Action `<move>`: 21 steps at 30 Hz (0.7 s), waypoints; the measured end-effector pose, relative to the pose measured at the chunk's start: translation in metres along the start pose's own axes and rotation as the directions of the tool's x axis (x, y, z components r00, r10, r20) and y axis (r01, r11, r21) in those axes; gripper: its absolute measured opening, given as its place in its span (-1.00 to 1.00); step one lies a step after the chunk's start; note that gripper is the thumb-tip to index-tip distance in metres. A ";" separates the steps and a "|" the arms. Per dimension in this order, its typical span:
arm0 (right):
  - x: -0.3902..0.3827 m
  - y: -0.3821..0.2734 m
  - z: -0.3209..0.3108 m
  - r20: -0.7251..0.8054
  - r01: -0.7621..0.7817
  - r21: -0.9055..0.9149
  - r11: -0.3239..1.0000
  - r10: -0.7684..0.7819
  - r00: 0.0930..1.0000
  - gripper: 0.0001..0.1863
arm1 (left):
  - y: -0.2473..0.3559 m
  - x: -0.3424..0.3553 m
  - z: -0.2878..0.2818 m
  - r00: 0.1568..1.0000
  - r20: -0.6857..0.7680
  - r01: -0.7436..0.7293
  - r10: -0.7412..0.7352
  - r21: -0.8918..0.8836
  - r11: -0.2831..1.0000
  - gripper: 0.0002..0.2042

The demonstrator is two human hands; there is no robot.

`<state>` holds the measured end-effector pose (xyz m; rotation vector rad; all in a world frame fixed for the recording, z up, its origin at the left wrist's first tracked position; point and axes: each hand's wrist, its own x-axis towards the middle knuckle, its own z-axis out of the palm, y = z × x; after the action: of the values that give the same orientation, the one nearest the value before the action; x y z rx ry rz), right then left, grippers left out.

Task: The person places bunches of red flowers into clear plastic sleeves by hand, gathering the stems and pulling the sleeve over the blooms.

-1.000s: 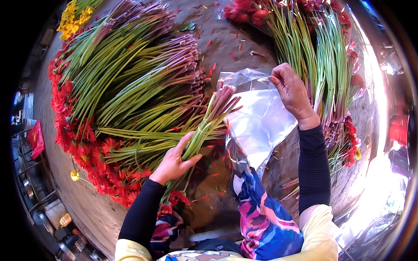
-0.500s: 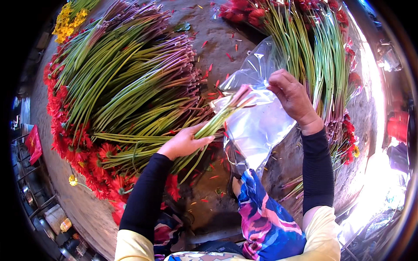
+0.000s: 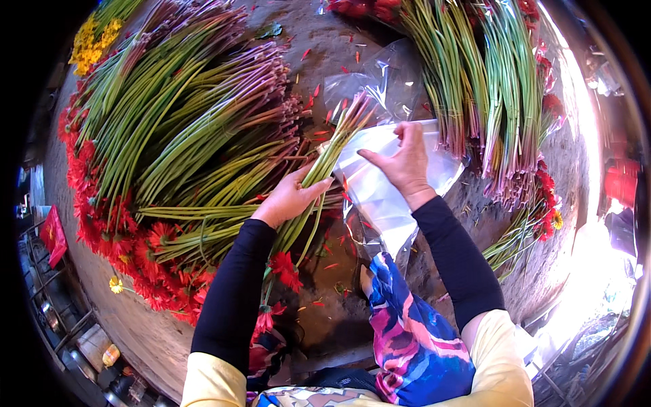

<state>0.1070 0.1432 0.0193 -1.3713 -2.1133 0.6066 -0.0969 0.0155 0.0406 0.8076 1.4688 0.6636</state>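
Observation:
My left hand (image 3: 290, 197) is closed round a bunch of green gerbera stems (image 3: 339, 141), their pinkish cut ends pointing up and rightward, with red flower heads (image 3: 285, 270) hanging below. My right hand (image 3: 403, 164), thumb apart from its bent fingers, is over a white sheet (image 3: 386, 216) in clear plastic (image 3: 376, 74), just right of the stem ends. The sheet lies between my hands and above my patterned-clothed leg (image 3: 420, 339). To the left a large pile of gerbera stems (image 3: 176, 115) has red heads along its outer edge.
More bundled stems (image 3: 505, 88) with red heads, some wrapped in plastic, lie at the right. Yellow flowers (image 3: 95, 41) are at the upper left. Loose petals scatter over the worn brown surface (image 3: 122, 312). A red bag (image 3: 53, 236) and metal racks (image 3: 64, 332) stand beyond the left edge.
My right hand has moved down and left from the plastic's upper corner, its thumb parting from its fingers. My left hand has carried the bunch up and rightward. The clear plastic has spread upward.

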 end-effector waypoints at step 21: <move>0.045 0.015 0.030 -0.162 0.049 0.281 0.958 -0.003 0.987 -0.91 | 0.018 0.031 -0.002 0.997 -0.004 0.083 -0.083 0.019 0.996 -0.63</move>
<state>0.0825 0.1877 -0.0040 -1.1876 -1.8324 0.7318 -0.0964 0.0515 0.0369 0.7560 1.5049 0.5892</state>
